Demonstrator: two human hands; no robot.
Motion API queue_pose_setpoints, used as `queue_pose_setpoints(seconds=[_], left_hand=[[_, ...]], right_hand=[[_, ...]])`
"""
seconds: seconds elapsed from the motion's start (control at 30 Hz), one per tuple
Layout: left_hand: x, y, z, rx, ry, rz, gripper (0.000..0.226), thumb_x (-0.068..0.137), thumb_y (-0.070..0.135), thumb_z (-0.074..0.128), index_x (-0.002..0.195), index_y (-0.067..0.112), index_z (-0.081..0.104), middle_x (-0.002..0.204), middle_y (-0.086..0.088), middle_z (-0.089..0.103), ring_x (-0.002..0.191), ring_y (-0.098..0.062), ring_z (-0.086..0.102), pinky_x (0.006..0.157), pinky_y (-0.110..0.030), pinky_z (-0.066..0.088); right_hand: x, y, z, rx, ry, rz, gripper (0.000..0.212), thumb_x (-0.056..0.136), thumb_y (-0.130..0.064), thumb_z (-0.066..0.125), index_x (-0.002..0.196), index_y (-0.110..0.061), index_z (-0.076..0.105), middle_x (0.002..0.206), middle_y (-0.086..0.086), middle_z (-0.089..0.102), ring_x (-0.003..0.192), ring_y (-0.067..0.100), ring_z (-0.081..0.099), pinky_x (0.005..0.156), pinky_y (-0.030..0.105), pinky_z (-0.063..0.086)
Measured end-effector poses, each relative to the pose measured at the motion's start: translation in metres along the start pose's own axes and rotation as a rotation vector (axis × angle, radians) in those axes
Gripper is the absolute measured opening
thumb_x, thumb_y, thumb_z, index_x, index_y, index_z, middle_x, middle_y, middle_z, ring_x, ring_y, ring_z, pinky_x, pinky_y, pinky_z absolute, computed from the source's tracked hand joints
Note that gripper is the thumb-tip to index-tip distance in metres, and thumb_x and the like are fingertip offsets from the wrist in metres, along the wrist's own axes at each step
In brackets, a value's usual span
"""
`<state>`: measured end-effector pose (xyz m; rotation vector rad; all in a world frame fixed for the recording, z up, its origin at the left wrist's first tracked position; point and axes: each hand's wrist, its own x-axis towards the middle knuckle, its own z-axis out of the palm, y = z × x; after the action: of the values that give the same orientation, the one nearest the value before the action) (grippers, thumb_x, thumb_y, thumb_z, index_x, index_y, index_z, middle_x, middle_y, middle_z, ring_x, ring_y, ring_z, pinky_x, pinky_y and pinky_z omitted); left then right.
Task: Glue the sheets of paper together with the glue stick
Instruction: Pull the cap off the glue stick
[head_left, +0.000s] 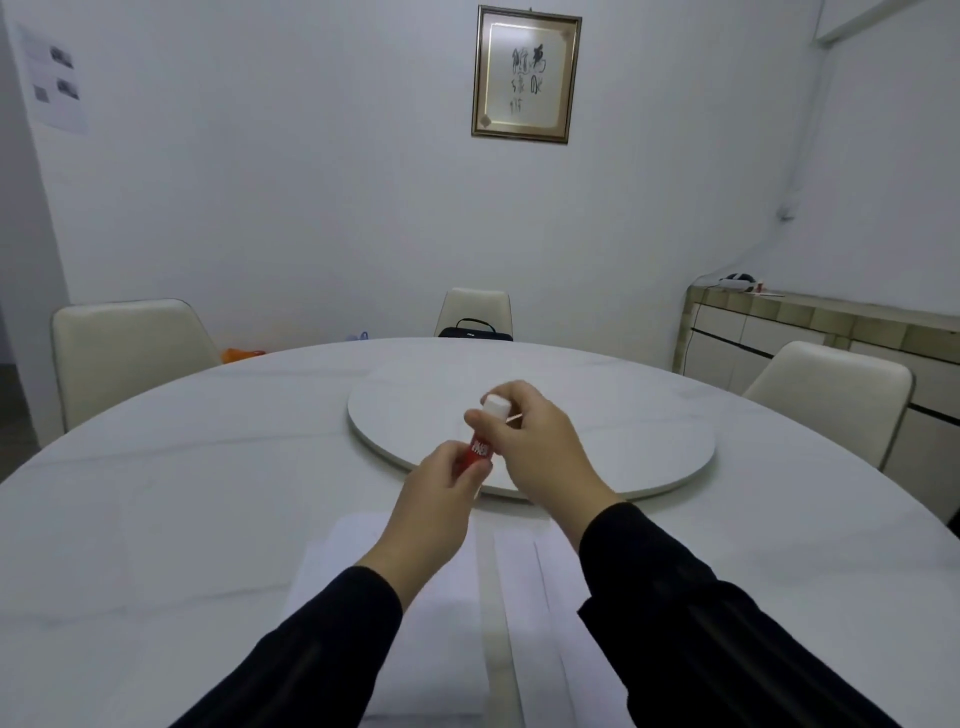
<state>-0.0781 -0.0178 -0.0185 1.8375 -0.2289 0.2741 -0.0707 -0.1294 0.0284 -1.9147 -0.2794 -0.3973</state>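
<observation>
A large round white counter (156, 519) fills the lower view, with a raised round turntable (649, 441) set on it just beyond both hands. Beneath the forearms, on the near side of the hands, white sheets of paper (332, 561) lie flat on the counter in two groups, a narrow strip of bare counter showing between them; they look laid out side by side so they can be glued once the stick is open. Both arms, in black sleeves (675, 597), reach forward from the bottom edge and converge above the near rim of the turntable, held up off the surface. Between the hands is the glue stick (480, 448), a red tube with a white cap (496, 404), tilted so the cap points up and away. The left hand (436, 499) grips the lower red body from below and to the left, fingers curled around it, probably to steady it. The right hand (535, 447) comes over from the right with wrist bent, thumb and fingertips pinching the cap. The cap seems to be seated on the tube, so this looks like the uncapping step, with no glue applied yet.
</observation>
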Motion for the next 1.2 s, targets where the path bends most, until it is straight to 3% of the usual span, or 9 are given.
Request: queue_pose_setpoints(seconds=[0.1, 0.2, 0.33, 0.53, 0.63, 0.73, 0.93, 1.13, 1.2], left_hand=[[-0.013, 0.010, -0.001, -0.074, 0.002, 0.051, 0.020, 0.098, 0.023, 0.041, 0.099, 0.017, 0.060, 0.083, 0.002, 0.060, 0.074, -0.012, 0.052, 0.069, -0.026, 0.044], [-0.024, 0.014, -0.005, -0.151, -0.085, 0.022, 0.027, 0.100, 0.022, 0.036, 0.095, 0.015, 0.062, 0.076, 0.005, 0.058, 0.068, -0.011, 0.049, 0.069, -0.023, 0.039], [-0.037, 0.018, -0.015, -0.652, -0.334, -0.122, 0.033, 0.100, 0.022, 0.035, 0.092, 0.006, 0.062, 0.073, -0.002, 0.059, 0.066, -0.013, 0.051, 0.068, -0.023, 0.046], [-0.044, 0.021, -0.007, -0.595, -0.277, -0.143, 0.033, 0.100, 0.025, 0.037, 0.098, 0.004, 0.062, 0.077, -0.005, 0.061, 0.064, -0.014, 0.050, 0.070, -0.027, 0.041], [-0.046, 0.016, -0.006, -0.610, -0.312, -0.174, 0.034, 0.100, 0.026, 0.036, 0.098, 0.004, 0.063, 0.078, -0.005, 0.060, 0.063, -0.014, 0.051, 0.069, -0.026, 0.043], [-0.042, 0.006, -0.006, -0.641, -0.253, -0.206, 0.035, 0.100, 0.026, 0.037, 0.105, 0.005, 0.064, 0.079, -0.006, 0.063, 0.070, -0.016, 0.053, 0.078, -0.030, 0.044], [-0.032, -0.020, -0.010, -0.581, -0.136, -0.187, 0.023, 0.098, 0.019, 0.043, 0.111, 0.016, 0.061, 0.087, -0.002, 0.067, 0.079, -0.018, 0.056, 0.078, -0.026, 0.046], [-0.023, -0.038, -0.011, -0.631, -0.021, -0.220, 0.020, 0.095, 0.016, 0.049, 0.110, 0.010, 0.061, 0.095, -0.005, 0.067, 0.085, -0.020, 0.064, 0.079, -0.027, 0.050], [-0.019, -0.042, -0.013, -0.628, 0.011, -0.213, 0.019, 0.095, 0.016, 0.049, 0.107, 0.009, 0.062, 0.094, -0.005, 0.068, 0.085, -0.018, 0.065, 0.078, -0.027, 0.049]], right_hand=[[-0.010, -0.012, -0.008, 0.218, 0.064, 0.054, 0.022, 0.079, -0.020, 0.074, 0.097, -0.011, 0.067, 0.076, -0.001, 0.067, 0.066, 0.011, 0.062, 0.067, 0.023, 0.049], [-0.018, -0.016, -0.018, 0.310, 0.011, 0.087, 0.018, 0.081, -0.015, 0.073, 0.096, -0.006, 0.069, 0.077, 0.004, 0.068, 0.072, 0.017, 0.064, 0.071, 0.025, 0.054], [-0.026, -0.015, -0.028, 0.502, -0.175, 0.072, 0.020, 0.091, -0.009, 0.058, 0.110, -0.006, 0.064, 0.089, 0.007, 0.071, 0.081, 0.014, 0.066, 0.075, 0.022, 0.054], [-0.032, -0.009, -0.026, 0.674, -0.176, 0.117, 0.021, 0.095, -0.009, 0.050, 0.113, -0.005, 0.061, 0.092, 0.007, 0.070, 0.077, 0.013, 0.062, 0.072, 0.020, 0.052], [-0.026, -0.007, -0.027, 0.786, -0.096, 0.120, 0.021, 0.096, -0.009, 0.048, 0.112, -0.005, 0.061, 0.089, 0.006, 0.069, 0.082, 0.015, 0.062, 0.078, 0.025, 0.052], [-0.016, 0.000, -0.031, 0.813, 0.018, 0.115, 0.025, 0.096, -0.009, 0.050, 0.118, -0.012, 0.060, 0.095, 0.007, 0.070, 0.085, 0.015, 0.062, 0.084, 0.027, 0.051], [-0.006, 0.047, -0.016, 0.512, 0.217, 0.265, 0.026, 0.085, -0.011, 0.067, 0.110, -0.015, 0.062, 0.108, 0.005, 0.065, 0.104, 0.020, 0.062, 0.097, 0.032, 0.048], [0.006, 0.094, 0.019, 0.003, 0.206, 0.302, 0.032, 0.083, -0.017, 0.068, 0.114, -0.017, 0.062, 0.089, -0.006, 0.057, 0.084, 0.010, 0.058, 0.074, 0.020, 0.046], [0.010, 0.104, 0.030, -0.212, 0.179, 0.294, 0.025, 0.084, -0.019, 0.063, 0.109, -0.017, 0.064, 0.090, -0.005, 0.061, 0.086, 0.013, 0.060, 0.080, 0.026, 0.050]])
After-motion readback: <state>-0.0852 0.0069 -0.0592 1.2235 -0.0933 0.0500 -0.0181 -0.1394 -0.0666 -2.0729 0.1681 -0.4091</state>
